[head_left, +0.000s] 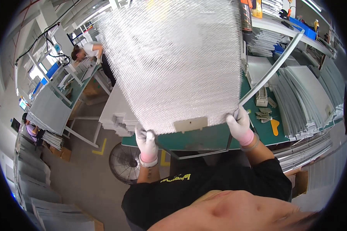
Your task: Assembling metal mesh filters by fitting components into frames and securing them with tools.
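A large silvery mesh sheet [177, 69] with a fine diagonal texture is raised in front of me, over the green table [214, 140]. My left hand [146, 144], in a white and pink glove, is closed on its near left corner. At the near right corner, my right hand [240, 124] grips the sheet in a matching glove. A pale rectangular patch [191, 124] sits at the sheet's near edge. A grey metal frame [272, 71] shows beside and below the sheet, one bar slanting up to the right past my right hand. Whether that hand also touches the frame, I cannot tell.
Right of me are stacked grey panels [302, 102], a yellow-orange tool [274, 127] and small metal parts [263, 114]. White panels [117, 111] are piled left of the sheet. A floor fan [125, 163] stands lower left. Another person [89, 52] bends over a far bench.
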Motion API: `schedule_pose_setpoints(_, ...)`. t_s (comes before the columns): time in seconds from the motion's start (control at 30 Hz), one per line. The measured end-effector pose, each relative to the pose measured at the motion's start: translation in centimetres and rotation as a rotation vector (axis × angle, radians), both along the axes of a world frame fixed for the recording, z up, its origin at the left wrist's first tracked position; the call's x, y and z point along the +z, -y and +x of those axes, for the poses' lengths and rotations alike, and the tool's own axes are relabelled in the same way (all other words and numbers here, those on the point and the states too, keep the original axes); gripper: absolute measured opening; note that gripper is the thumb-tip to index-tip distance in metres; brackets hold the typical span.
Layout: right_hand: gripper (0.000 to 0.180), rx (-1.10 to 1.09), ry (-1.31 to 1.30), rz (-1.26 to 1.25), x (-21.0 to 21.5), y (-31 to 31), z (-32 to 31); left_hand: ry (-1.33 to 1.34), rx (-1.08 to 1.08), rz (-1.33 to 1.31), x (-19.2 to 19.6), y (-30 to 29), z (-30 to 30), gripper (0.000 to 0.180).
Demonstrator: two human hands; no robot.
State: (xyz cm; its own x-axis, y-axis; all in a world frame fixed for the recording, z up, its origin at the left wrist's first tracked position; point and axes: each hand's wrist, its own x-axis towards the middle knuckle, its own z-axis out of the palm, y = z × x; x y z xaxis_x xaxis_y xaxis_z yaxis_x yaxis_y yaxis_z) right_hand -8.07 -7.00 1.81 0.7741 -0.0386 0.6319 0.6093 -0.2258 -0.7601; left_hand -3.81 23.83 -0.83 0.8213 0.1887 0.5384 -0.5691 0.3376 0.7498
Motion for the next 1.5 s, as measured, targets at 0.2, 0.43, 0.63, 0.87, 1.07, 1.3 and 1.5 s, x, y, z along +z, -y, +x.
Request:
schedule_pose_setpoints(0.2,0.038,-0.144,0.076,0.166,-0.5,2.1,2.0,0.174,-0.105,0.328,1.8,2.3,4.5,0.032)
schedule_pose_setpoints(0.43,0.034,-0.238,0.042,0.177,0.2,4.4,2.4,0.053,-0.485,0.085,5.2,5.7,6.8,0.035)
schedule_pose_setpoints(0.63,0.025,-0.309,0.121,0.293,0.4,4.5,3.4,-0.015,-0.222,0.212,4.2,8.1,7.9,0.018)
schedule_pose_setpoints(0.87,0.021,-0.337,0.117,0.176,-1.6,5.9,3.5,0.036,-0.089,0.238,1.5,8.7,8.5,0.014)
schedule_pose_setpoints(1.07,0.031,-0.273,-0.115,0.139,-6.2,5.8,3.9,-0.028,-0.129,0.323,-4.4,8.5,8.1,0.026)
schedule_pose_setpoints(1.3,0.040,-0.086,-0.491,-0.079,-8.0,7.9,0.8,-0.122,-0.446,0.742,-7.6,4.6,7.7,0.031)
schedule_pose_setpoints(1.5,0.034,-0.072,-0.097,0.195,0.5,7.1,2.1,0.068,-0.402,0.376,2.2,4.1,8.1,0.032)
